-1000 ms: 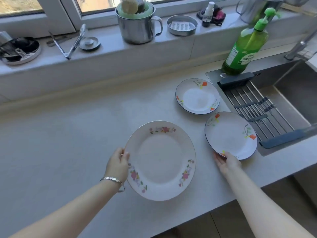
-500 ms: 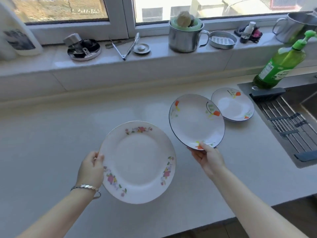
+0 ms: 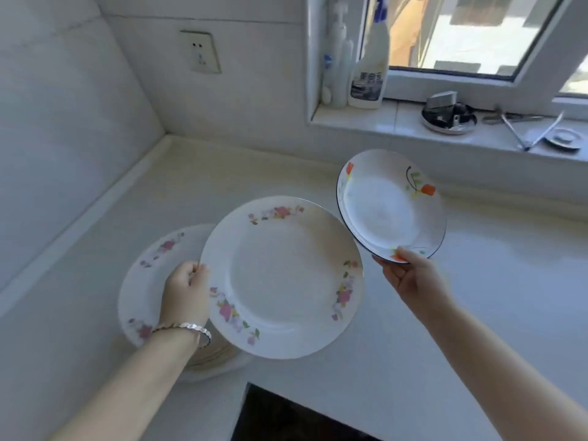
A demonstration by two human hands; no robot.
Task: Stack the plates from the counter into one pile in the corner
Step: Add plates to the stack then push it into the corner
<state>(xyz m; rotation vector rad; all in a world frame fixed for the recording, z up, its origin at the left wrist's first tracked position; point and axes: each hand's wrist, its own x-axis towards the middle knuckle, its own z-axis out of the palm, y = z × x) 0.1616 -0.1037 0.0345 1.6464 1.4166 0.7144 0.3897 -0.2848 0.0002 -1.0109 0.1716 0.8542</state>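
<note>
My left hand [image 3: 186,289] grips the left rim of a large white plate with pink flowers [image 3: 281,276], held in the air and tilted toward me. It hovers over the right side of a pile of similar pink-flowered plates [image 3: 149,275] standing on the counter near the wall corner. My right hand [image 3: 409,275] holds a smaller dark-rimmed plate with orange flowers [image 3: 389,205] by its lower edge, lifted above the counter to the right of the large plate.
White tiled walls meet at the corner [image 3: 165,135] behind the pile. A wall socket [image 3: 200,52] sits above. The window sill [image 3: 445,128] carries a spray bottle [image 3: 369,65], a metal dish [image 3: 448,117] and tongs [image 3: 531,130]. A dark cut-out [image 3: 286,418] lies in the counter's front.
The view has swung left from the sink area to the wall corner. Both plates moved with my hands and the large one now hangs over the pile.
</note>
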